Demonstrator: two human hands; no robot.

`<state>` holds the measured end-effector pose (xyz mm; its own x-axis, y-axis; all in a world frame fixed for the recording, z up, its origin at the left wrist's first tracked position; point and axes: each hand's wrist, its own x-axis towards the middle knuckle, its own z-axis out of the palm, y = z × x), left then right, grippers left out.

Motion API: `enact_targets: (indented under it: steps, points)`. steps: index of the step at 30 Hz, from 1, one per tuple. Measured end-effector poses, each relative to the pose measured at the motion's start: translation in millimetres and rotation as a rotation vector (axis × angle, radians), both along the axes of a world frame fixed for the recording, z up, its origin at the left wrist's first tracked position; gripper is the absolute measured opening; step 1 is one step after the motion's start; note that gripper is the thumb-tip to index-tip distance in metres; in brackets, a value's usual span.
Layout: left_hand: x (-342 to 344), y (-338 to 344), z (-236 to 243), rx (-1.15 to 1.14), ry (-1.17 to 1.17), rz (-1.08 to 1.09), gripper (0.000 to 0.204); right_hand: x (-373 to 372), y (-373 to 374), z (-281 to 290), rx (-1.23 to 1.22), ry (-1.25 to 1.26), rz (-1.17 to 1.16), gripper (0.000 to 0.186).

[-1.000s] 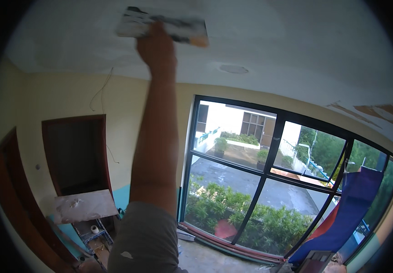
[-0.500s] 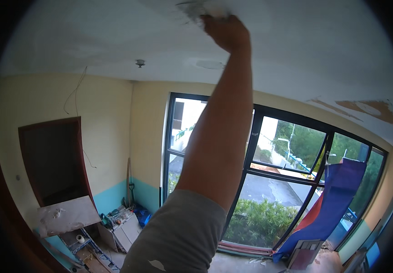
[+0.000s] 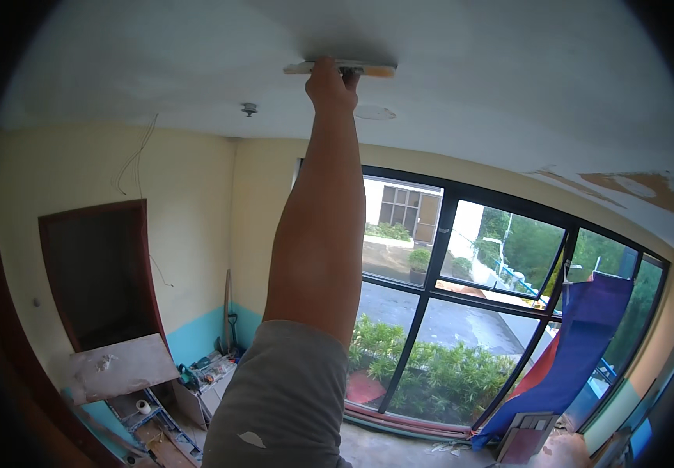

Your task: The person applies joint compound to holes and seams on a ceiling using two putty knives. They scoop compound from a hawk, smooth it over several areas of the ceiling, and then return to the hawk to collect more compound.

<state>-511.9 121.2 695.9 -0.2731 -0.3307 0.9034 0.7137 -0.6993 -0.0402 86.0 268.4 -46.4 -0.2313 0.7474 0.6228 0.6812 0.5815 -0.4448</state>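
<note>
My left hand (image 3: 331, 82) is raised high overhead, its fingers closed round a wide, flat plastering trowel (image 3: 376, 71). The trowel appears nearly edge-on against the white ceiling (image 3: 462, 70), with a pale strip at its left and a yellowish one at its right. My bare forearm and grey sleeve rise through the middle of the view. Just beyond the hand, a pale round patch (image 3: 376, 113) marks the ceiling. My right hand is out of the picture.
A small ceiling fitting (image 3: 250, 110) hangs at left, near loose wires (image 3: 136, 156). Below are a dark doorway (image 3: 99, 273), a smeared board (image 3: 122, 366), a ladder (image 3: 169, 425) and piled tools. Large windows (image 3: 462, 366) and a blue sheet (image 3: 571, 351) stand right; peeling ceiling (image 3: 633, 191) shows far right.
My left hand and the trowel have shifted left and farther from me along the ceiling. The trowel now shows edge-on instead of its flat face. The view has turned slightly.
</note>
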Motion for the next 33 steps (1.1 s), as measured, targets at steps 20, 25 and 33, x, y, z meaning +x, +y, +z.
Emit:
enact_targets:
  steps: [20, 25, 33]
  points:
    - [207.9, -227.6, -41.8, 0.487, -0.124, -0.082, 0.035, 9.4, 61.0, -0.8, -0.004, 0.112, 0.119, 0.034]
    - [157.3, -183.9, -57.1, 0.455, -0.353, 0.785, 0.037, 9.2, 61.8, -5.9, -0.175, -0.025, 0.068, 0.036]
    - [189.1, -72.2, 5.9, 0.292, -0.485, 0.742, 0.049, 25.6, 35.4, 14.3, 0.058, 0.132, 0.22, 0.039]
